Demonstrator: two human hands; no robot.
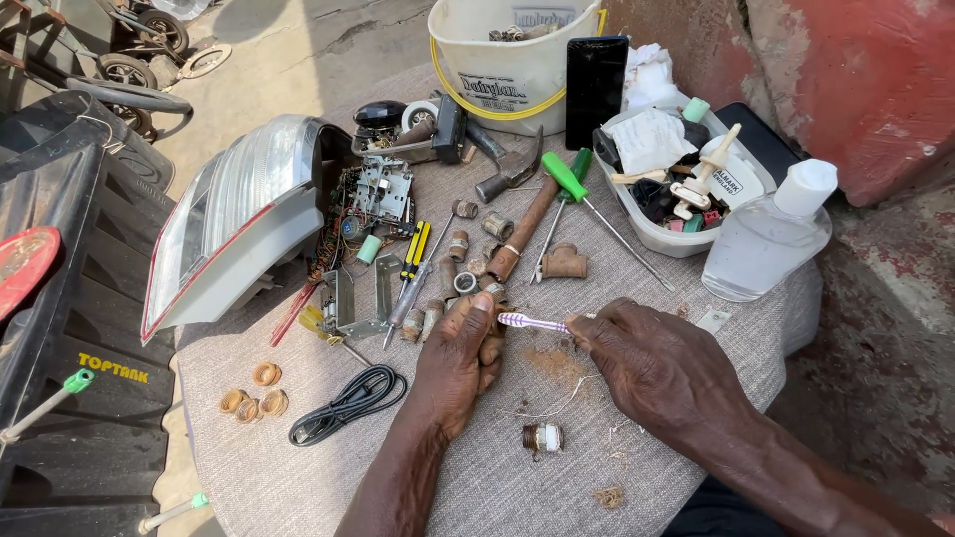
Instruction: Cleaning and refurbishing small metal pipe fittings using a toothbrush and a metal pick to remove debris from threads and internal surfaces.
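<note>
My left hand [460, 360] is closed around a small rusty metal fitting [491, 294] held upright over the table. My right hand [652, 363] grips the handle of a purple-and-white toothbrush [529, 321], whose bristle head touches the fitting by my left thumb. Rust-coloured dust [553, 364] lies on the grey cloth-covered table [298, 467] just below the two hands. A small threaded fitting [543, 437] lies on the cloth in front of my wrists.
Behind the hands lie a hammer [517, 214], a green-handled screwdriver [582, 194], several rusty pipe fittings [562, 262] and a circuit board [381, 194]. A car lamp [234, 214], black cable [348, 403], white bucket [502, 60], parts tray [686, 179] and clear bottle [766, 239] ring the table.
</note>
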